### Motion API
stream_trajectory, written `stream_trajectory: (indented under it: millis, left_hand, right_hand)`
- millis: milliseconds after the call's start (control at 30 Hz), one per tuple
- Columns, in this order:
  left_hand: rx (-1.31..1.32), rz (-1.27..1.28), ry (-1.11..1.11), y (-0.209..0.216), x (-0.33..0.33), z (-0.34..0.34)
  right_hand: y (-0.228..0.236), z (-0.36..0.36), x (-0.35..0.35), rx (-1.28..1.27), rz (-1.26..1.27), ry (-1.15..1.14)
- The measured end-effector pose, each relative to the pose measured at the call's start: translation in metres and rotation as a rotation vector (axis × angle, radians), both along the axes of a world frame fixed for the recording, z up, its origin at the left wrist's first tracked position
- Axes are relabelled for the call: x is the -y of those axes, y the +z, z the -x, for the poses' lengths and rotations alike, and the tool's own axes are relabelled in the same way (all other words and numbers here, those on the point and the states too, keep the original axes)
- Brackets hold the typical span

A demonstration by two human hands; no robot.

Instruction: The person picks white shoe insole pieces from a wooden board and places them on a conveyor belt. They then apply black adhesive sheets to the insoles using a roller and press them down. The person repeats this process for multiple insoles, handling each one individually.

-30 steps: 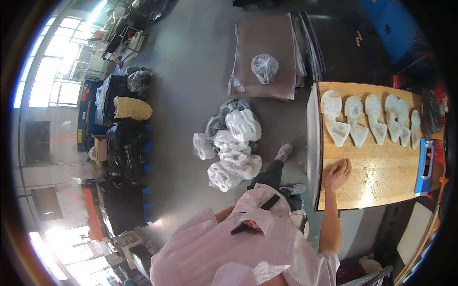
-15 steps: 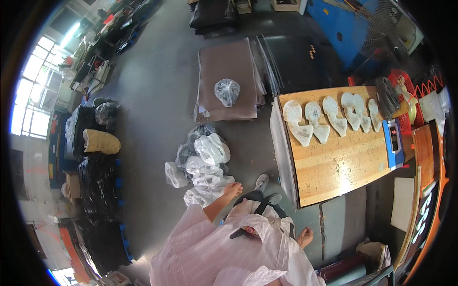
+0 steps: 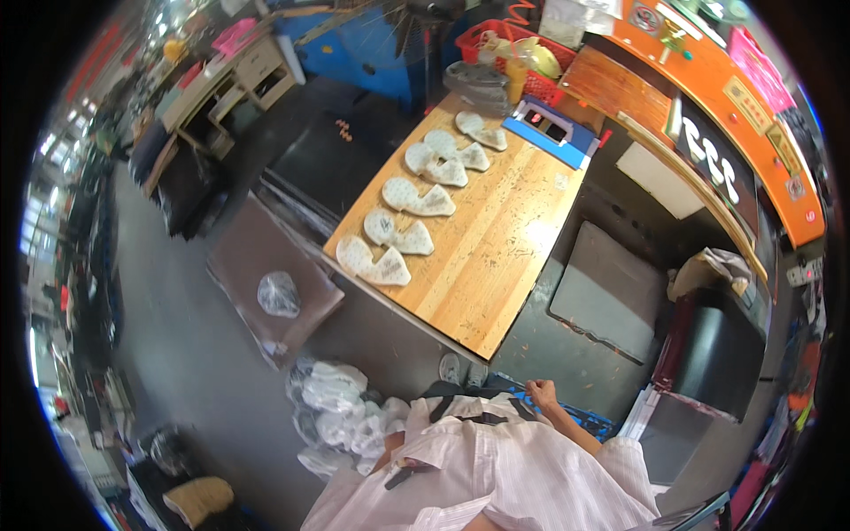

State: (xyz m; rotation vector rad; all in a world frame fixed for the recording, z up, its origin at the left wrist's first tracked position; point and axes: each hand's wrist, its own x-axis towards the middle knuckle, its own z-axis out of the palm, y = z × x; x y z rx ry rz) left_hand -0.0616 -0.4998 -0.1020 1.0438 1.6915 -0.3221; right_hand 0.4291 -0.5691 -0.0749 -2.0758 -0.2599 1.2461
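Observation:
My right hand (image 3: 540, 391) hangs in front of me with its fingers curled closed and nothing visible in it, just off the near end of the wooden worktable (image 3: 482, 265). My left hand (image 3: 390, 442) is low at my side, beside a heap of clear plastic bags with whitish contents (image 3: 341, 403); its fingers do not show. Along the left side of the tabletop lie several flat, pale speckled curved pieces (image 3: 376, 261), each with a rounded end and a notch. A blue-framed device (image 3: 551, 133) sits at the table's far right.
A clear plastic bundle (image 3: 278, 294) rests on a stack of brown sheets (image 3: 252, 252) at left. A red basket (image 3: 540, 84) stands beyond the table. To the right are an orange cabinet (image 3: 792, 199), a grey mat (image 3: 611, 279) and a dark roll (image 3: 715, 345).
My view has swung to the right, so the table now lies straight ahead and the bags lower left. My left hand has dropped back beside my shirt; my right hand has come forward.

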Motion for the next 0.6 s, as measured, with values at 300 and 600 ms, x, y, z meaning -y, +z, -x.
stream_trajectory:
  millis: [300, 600]
  left_hand:
    - [0.365, -0.352, 0.476, 0.023, -0.172, -0.084]
    - [0.466, -0.553, 0.436, 0.078, -0.206, -0.237]
  right_hand:
    - [-0.01, 0.0, 0.092, 0.365, 0.212, -0.002]
    - [-0.153, -0.036, 0.214, 0.049, 0.36, -0.035]
